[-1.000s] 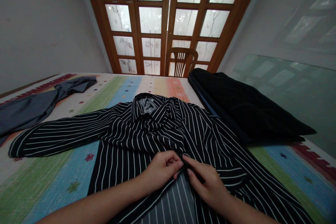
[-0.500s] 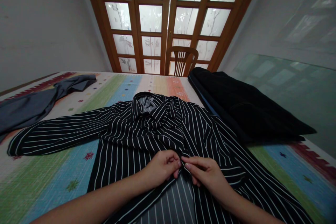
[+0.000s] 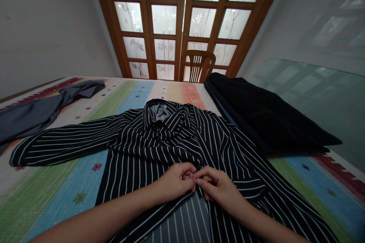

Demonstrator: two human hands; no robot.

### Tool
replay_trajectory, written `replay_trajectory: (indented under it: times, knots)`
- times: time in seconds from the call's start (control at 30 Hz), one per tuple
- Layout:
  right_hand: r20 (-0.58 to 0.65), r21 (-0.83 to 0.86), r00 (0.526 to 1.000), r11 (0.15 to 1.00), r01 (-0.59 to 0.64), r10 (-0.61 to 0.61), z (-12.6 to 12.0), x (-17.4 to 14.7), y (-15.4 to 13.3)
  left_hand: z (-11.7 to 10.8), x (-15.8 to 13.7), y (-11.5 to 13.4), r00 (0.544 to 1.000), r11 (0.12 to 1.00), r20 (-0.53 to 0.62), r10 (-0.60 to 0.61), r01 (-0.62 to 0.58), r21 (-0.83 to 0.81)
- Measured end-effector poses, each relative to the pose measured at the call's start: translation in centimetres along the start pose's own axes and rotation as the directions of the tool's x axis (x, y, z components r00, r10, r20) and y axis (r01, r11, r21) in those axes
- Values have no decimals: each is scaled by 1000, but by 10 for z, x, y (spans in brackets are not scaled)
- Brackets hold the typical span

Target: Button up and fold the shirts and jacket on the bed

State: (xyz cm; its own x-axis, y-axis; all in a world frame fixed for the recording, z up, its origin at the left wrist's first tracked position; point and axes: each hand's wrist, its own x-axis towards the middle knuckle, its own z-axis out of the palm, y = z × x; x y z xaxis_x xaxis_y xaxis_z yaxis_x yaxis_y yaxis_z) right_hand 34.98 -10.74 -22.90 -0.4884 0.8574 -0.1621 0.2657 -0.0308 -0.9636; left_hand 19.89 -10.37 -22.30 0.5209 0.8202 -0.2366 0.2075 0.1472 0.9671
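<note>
Head view, shirt: black striped shirt (image 3: 176,140) lay flat, front up, on the striped bedspread (image 3: 57,186), collar toward the door.
Head view, left hand: left hand (image 3: 175,182) pinched the left placket edge at mid-chest.
Head view, right hand: right hand (image 3: 219,188) pinched the facing edge, fingertips touching the left's.
Head view, technique: best done with edges aligned, fabric kept taut and flat.
Head view, surroundings: black garment (image 3: 265,117) right, grey garment (image 3: 37,112) left.

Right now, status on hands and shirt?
Left hand and right hand both pinching striped shirt front edges together. Shirt flat on mat. Nothing obstructing.
</note>
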Motion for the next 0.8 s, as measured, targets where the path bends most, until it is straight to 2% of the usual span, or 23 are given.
replay_trajectory:
  times: [0.23, 0.4, 0.53, 0.63, 0.8]
  knots:
    - [101, 71, 989, 993, 96, -103, 2, -5, 3, 3, 3, -3, 999, 1000, -44, -12, 12, -15]
    - [106, 6, 984, 990, 140, -140, 2, -8, 5, 1, 3, -7, 1000, 999, -19, -7, 8, 44]
    - [39, 13, 990, 990, 138, -138, 2, -7, 6, -2, 2, -4, 1000, 997, 8, 16, -17, 74]
    - [-37, 25, 988, 989, 149, -148, 2, -6, 7, -3, 2, -3, 1000, 999, 8, 27, -28, 30]
    - [-93, -19, 987, 992, 128, -129, 1, -4, 8, -2, 1, -2, 999, 998, 9, 39, -38, -51]
